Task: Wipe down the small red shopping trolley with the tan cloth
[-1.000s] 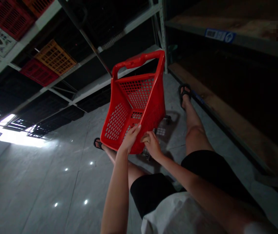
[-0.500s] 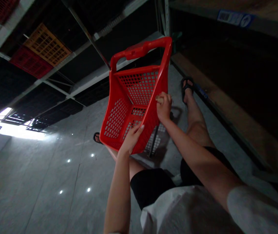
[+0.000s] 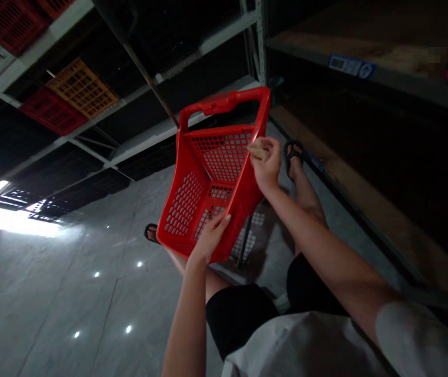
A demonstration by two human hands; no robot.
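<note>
A red plastic shopping basket (image 3: pixel 243 205) with lattice walls and a looped handle stands tilted between my legs. Nothing lies inside the part of it that shows. My left hand (image 3: pixel 211 235) is closed over its near rim, thumb on top and fingers inside. A small tan folded cloth (image 3: pixel 260 151) is pinched in my right hand (image 3: pixel 268 166) and lies against the upper part of the basket's right rim. Whether it is cloth or a soft pad is hard to tell.
Metal shelving (image 3: pixel 129 149) runs along the left and back, with a yellow crate (image 3: pixel 82 88) and a red crate (image 3: pixel 54 111). On the right, a low wooden shelf (image 3: pixel 349 188) stands close to my foot. Grey concrete floor (image 3: pixel 58 293) shows at left.
My right hand has slid up along the basket's right rim with the cloth, which now shows more. My left hand keeps its grip. The view has shifted slightly.
</note>
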